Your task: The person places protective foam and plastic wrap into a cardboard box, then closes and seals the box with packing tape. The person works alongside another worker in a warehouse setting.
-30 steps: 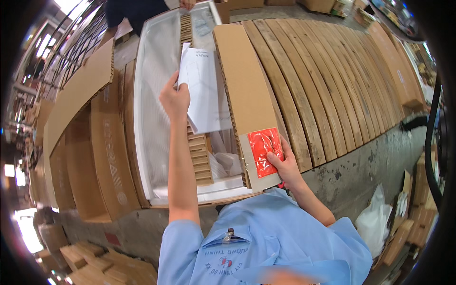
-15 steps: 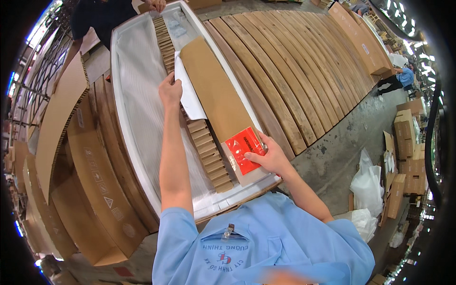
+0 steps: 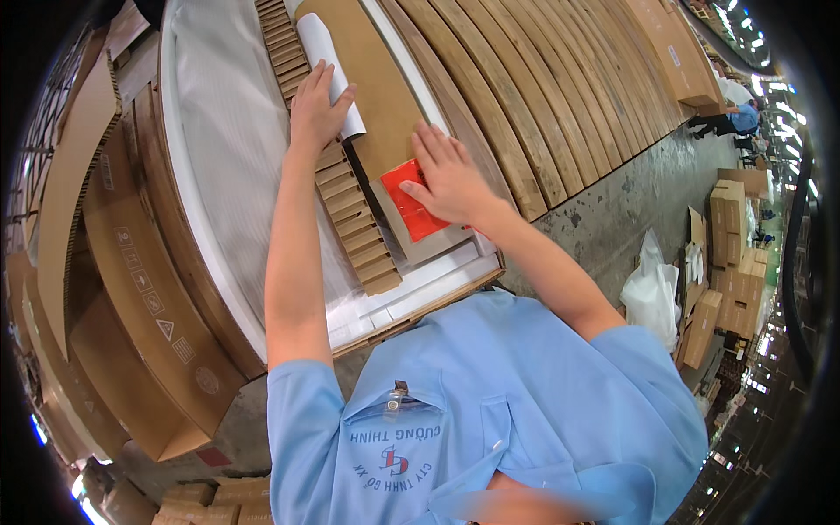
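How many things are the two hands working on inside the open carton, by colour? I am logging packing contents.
White: 1, a sheet of paper under the left hand
Red: 1, a flat packet under the right hand
Brown: 2, a flat cardboard panel and a ribbed cardboard strip
Total: 4

- My right hand (image 3: 448,175) lies flat over the red packet (image 3: 411,210), so I can't see the packet's upper right part.
- My left hand (image 3: 317,103) covers the middle of the white paper sheet (image 3: 322,52); whether its fingers curl under the edge I can't tell.
- The brown cardboard panel (image 3: 367,79) and the corrugated strip (image 3: 350,219) run out past the top edge.
- The far person in blue (image 3: 744,116) is too small to make out.
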`<state>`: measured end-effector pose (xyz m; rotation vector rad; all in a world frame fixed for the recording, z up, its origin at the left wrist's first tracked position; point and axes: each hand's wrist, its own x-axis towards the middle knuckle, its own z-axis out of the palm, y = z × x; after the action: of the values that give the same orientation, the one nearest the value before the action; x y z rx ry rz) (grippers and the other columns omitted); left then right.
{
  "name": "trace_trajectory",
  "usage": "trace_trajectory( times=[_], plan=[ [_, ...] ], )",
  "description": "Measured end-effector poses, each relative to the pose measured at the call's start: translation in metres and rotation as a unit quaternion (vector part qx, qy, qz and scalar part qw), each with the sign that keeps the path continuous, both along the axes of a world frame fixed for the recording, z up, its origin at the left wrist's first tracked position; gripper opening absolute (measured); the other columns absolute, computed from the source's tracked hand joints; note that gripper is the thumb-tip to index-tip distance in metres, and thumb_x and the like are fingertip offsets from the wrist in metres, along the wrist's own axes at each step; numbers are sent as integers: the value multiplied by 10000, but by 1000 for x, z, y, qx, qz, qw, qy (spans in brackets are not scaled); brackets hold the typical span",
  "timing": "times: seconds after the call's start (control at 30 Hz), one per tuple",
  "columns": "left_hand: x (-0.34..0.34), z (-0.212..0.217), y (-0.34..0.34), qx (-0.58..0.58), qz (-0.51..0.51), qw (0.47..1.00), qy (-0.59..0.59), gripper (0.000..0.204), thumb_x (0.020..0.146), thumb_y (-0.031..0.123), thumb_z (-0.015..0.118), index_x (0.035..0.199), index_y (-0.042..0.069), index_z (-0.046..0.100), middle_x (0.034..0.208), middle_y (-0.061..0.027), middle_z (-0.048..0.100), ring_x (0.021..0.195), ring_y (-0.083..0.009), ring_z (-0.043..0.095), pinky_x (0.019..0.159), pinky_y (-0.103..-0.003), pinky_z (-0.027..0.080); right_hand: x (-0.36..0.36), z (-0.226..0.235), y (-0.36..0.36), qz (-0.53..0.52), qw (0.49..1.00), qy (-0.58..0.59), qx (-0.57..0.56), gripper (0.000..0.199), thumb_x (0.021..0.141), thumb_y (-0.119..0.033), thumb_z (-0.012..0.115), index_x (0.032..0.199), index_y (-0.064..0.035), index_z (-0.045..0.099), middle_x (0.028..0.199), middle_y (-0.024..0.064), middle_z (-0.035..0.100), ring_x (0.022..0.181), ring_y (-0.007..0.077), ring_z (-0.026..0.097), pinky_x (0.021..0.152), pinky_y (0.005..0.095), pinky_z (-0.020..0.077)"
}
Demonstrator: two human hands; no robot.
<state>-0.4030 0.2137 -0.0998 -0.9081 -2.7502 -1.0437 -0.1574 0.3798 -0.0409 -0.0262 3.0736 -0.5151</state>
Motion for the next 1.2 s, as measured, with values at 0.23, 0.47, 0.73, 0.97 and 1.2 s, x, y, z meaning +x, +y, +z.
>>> trace_trajectory(
  times=[0.23, 0.47, 0.73, 0.97, 1.2],
  plan=[
    [25, 19, 26, -183, 40, 981, 47, 984, 864, 541, 710, 1615, 38, 321, 1651, -190, 379, 1540, -333, 335, 1238, -477, 295, 2, 36, -25, -16, 984, -180, -6, 878, 1019, -587, 480, 1541, 110, 370, 1655, 259, 326, 1574, 368, 252, 1288, 528, 137],
    [18, 2, 31, -75, 80, 994, 28, 809, 851, 211, 683, 1551, -48, 373, 1590, -241, 444, 1438, -410, 464, 1192, -515, 363, 7, 48, -18, -15, 979, -151, -136, 794, 990, -515, 580, 1535, 41, 426, 1637, 237, 361, 1552, 374, 279, 1275, 526, 172],
    [239, 116, -16, 128, -141, 942, -275, 472, 931, 181, 729, 1363, 10, 642, 1320, -211, 695, 1252, -336, 663, 1079, -422, 502, 114, 23, -3, -84, 983, 78, -144, 620, 874, -342, 778, 1386, -59, 574, 1539, 185, 450, 1405, 391, 444, 1141, 527, 390],
    [370, 128, -54, 188, -307, 823, -439, 436, 958, 157, 709, 1369, 29, 640, 1358, -160, 675, 1285, -268, 628, 1098, -391, 479, 163, 26, 18, -195, 960, -25, -200, 559, 913, -379, 767, 1349, -92, 569, 1153, 192, 685, 959, 374, 710, 772, 461, 566],
    [437, 80, -61, 127, -291, 856, -408, 378, 951, 146, 703, 1310, 34, 666, 1284, -161, 695, 1189, -328, 664, 1030, -404, 515, 196, 27, 47, -180, 953, -50, -239, 312, 970, -334, 709, 916, -27, 700, 717, 129, 683, 656, 316, 667, 620, 420, 519]
  ],
)
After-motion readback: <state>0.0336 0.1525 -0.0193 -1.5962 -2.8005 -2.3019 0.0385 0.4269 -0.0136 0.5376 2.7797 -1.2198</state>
